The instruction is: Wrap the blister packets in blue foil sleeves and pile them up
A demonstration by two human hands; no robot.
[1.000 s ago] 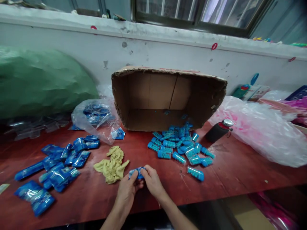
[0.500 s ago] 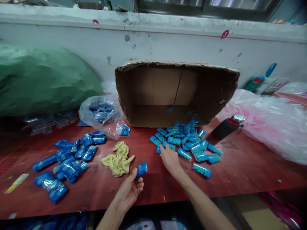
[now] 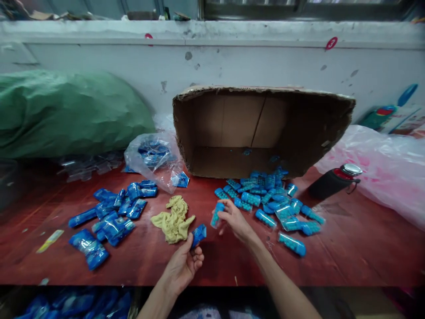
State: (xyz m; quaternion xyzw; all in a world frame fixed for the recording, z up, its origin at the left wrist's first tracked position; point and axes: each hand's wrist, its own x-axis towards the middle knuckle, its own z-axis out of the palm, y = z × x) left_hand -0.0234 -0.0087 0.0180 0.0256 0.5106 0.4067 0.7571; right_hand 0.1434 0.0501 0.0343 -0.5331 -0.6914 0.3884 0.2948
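Near the table's [image 3: 133, 270] front edge, my left hand [image 3: 184, 266] grips a blue packet [image 3: 199, 235]; my right hand [image 3: 232, 218] pinches a bead-filled tube [image 3: 217, 215].

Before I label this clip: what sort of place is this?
Probably a small packing workshop: loose clear tubes of blue beads, shiny blue printed packets in a pile, and a large brown cardboard box lying open on its side.

Box [image 3: 232, 161] = rough matt cardbd; packets [image 3: 89, 249] = glossy plastic; bottle cap [image 3: 352, 169] = shiny metal.
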